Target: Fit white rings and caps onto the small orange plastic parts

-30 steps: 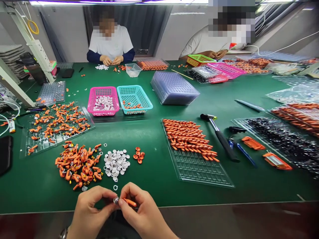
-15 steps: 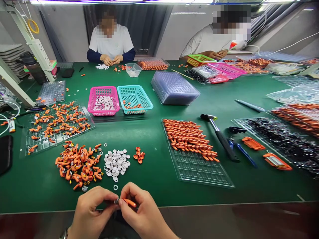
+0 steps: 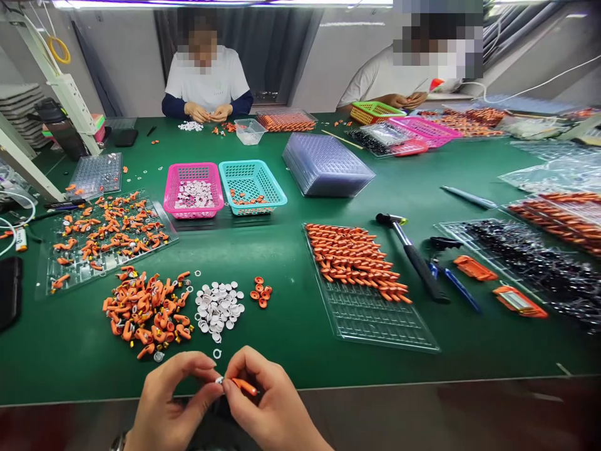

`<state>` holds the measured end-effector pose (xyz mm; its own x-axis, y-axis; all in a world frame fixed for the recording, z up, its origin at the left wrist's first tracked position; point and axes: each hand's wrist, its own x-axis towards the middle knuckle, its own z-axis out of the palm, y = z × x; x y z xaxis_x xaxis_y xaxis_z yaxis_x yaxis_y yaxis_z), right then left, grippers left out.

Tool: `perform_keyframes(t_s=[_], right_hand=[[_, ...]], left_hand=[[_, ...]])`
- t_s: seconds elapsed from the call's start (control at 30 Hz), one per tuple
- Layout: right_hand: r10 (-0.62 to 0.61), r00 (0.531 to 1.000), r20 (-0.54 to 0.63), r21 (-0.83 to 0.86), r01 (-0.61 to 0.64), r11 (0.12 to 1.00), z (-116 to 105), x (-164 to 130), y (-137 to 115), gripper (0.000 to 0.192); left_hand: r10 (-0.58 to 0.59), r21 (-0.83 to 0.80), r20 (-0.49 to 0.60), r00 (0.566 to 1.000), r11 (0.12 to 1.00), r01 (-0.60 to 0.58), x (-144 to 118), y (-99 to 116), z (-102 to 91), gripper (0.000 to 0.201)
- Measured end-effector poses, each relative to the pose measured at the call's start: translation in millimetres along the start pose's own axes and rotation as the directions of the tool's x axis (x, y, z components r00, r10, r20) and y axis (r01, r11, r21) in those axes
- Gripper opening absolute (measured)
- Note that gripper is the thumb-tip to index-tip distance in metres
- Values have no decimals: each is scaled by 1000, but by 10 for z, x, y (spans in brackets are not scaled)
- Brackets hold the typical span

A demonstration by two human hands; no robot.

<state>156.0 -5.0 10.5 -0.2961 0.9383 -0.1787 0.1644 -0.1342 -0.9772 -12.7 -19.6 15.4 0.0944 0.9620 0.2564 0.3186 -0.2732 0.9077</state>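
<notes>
My left hand (image 3: 171, 401) and my right hand (image 3: 270, 401) meet at the table's near edge. The right fingers pinch a small orange part (image 3: 244, 386). The left thumb and forefinger pinch a small white ring (image 3: 219, 379) against its end. Just beyond lie a loose white ring (image 3: 216, 354), a heap of orange parts (image 3: 145, 311), a pile of white caps (image 3: 218, 307) and a few orange rings (image 3: 260, 292). To the right, a clear tray (image 3: 375, 313) holds rows of orange parts (image 3: 357, 260).
A pink basket (image 3: 193, 191) and a teal basket (image 3: 252, 186) stand mid-table, with a stack of clear trays (image 3: 326, 164) beside them. A hammer (image 3: 413, 257) and a blue pen (image 3: 453, 285) lie at right. Two people work at the far side.
The hands have stayed together at the table edge. The left fingers have shifted slightly on the white ring. The view has moved a little.
</notes>
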Motion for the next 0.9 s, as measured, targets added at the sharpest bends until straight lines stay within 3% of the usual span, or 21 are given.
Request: perform_keyframes(t_s=[0.23, 0.4, 0.6, 0.77, 0.9], right_hand=[[-20, 1000, 23, 72, 19, 997, -11, -36, 6, 10], [-103, 993, 57, 37, 101, 994, -65, -55, -13, 9], [-176, 981, 83, -3, 177, 984, -127, -62, -6, 11], [-145, 980, 137, 156, 123, 980, -133, -63, 30, 16], [-120, 987, 107, 283, 85, 955, -116, -62, 67, 16]], left_hand=[[109, -30, 58, 992, 994, -107, -60, -38, -24, 34], [141, -146, -4, 990, 979, -140, -77, -18, 12, 37], [161, -113, -34, 986, 980, -164, -37, -3, 47, 35], [144, 4, 50, 988, 989, -145, 19, -27, 19, 27], [95, 4, 114, 989, 995, -96, 29, -46, -7, 25]])
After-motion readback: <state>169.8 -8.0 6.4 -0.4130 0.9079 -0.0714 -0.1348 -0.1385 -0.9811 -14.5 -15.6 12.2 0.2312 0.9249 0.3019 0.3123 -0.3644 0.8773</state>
